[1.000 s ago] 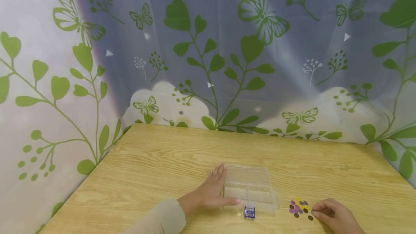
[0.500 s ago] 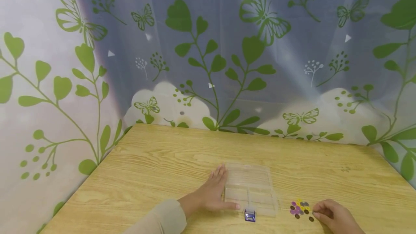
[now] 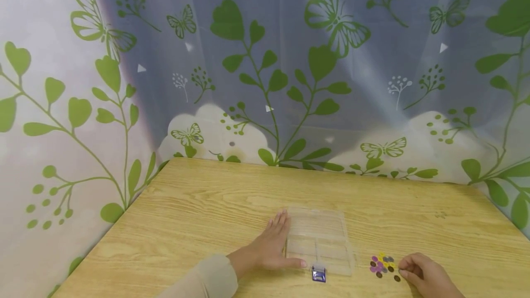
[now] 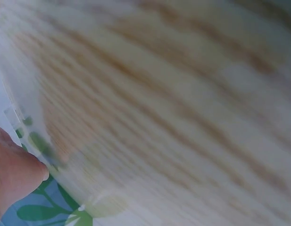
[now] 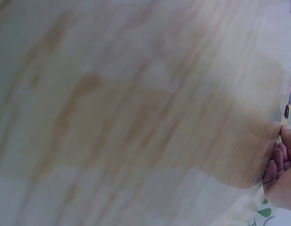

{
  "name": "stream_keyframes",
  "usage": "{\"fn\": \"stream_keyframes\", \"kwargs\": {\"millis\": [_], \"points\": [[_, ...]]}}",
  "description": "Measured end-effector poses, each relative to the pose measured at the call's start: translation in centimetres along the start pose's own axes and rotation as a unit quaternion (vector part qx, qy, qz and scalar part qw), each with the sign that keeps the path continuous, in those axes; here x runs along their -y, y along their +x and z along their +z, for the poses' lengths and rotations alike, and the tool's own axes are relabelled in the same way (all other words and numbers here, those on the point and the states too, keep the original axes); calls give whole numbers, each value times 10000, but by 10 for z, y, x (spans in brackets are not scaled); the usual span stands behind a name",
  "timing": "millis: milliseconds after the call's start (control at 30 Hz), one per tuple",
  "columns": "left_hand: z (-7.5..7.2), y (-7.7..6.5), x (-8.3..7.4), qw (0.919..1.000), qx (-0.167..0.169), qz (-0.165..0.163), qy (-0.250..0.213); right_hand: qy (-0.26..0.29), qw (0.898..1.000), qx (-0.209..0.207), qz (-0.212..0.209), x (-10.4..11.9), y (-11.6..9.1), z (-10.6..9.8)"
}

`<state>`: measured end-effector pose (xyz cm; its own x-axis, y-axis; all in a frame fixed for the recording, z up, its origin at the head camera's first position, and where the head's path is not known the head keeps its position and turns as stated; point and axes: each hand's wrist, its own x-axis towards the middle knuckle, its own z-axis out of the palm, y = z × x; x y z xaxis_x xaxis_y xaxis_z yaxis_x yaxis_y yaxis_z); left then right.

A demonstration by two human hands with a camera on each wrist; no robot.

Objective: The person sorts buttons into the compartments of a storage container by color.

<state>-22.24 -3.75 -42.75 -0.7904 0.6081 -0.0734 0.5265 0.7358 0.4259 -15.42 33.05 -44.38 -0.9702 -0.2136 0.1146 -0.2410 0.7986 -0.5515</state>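
Note:
Flat on the table lies a clear plastic compartment box, its lid folded back. My left hand rests along its left side, fingers straight, with the thumb stretched along the front edge. A small purple-framed clear piece sits at the front edge, beside the thumb tip. To the box's right is a cluster of small round discs in purple, yellow, grey and dark brown. My right hand, fingers curled, pinches what looks like a small disc at the cluster's right side; the fingertips mostly hide it.
The wood-grain table extends to the left and behind the box. A few faint small marks or bits lie at the back right. Leaf-and-butterfly patterned curtain hangs along the back and sides.
Both hands hold nearly the same positions. The whole view has shifted very slightly; the box and discs look unmoved on the table.

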Motion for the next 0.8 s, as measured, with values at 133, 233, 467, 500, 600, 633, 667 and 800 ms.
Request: {"fn": "stream_keyframes", "kwargs": {"millis": [133,233,467,500,600,633,667,800], "points": [[0,0,0,10000,-24,27,65,-24,9995,-169,-248,0,-1,2],[0,0,0,9999,-36,60,131,-5,9994,-246,-249,0,-2,3],[-1,0,-1,9996,-9,105,256,-192,9945,-67,1030,6,5,-1],[-1,0,-1,9996,-11,114,274,-199,9928,-56,1180,6,6,-1],[-1,0,-1,9995,-2,139,283,-228,9897,-4,1415,6,8,-3],[0,0,0,9995,-6,144,283,-234,9892,4,1450,6,8,-3],[0,1,0,9995,0,145,278,-237,9889,1,1469,7,8,-3],[1,1,0,9995,8,145,292,-238,9878,-11,1537,7,9,-3]]}}
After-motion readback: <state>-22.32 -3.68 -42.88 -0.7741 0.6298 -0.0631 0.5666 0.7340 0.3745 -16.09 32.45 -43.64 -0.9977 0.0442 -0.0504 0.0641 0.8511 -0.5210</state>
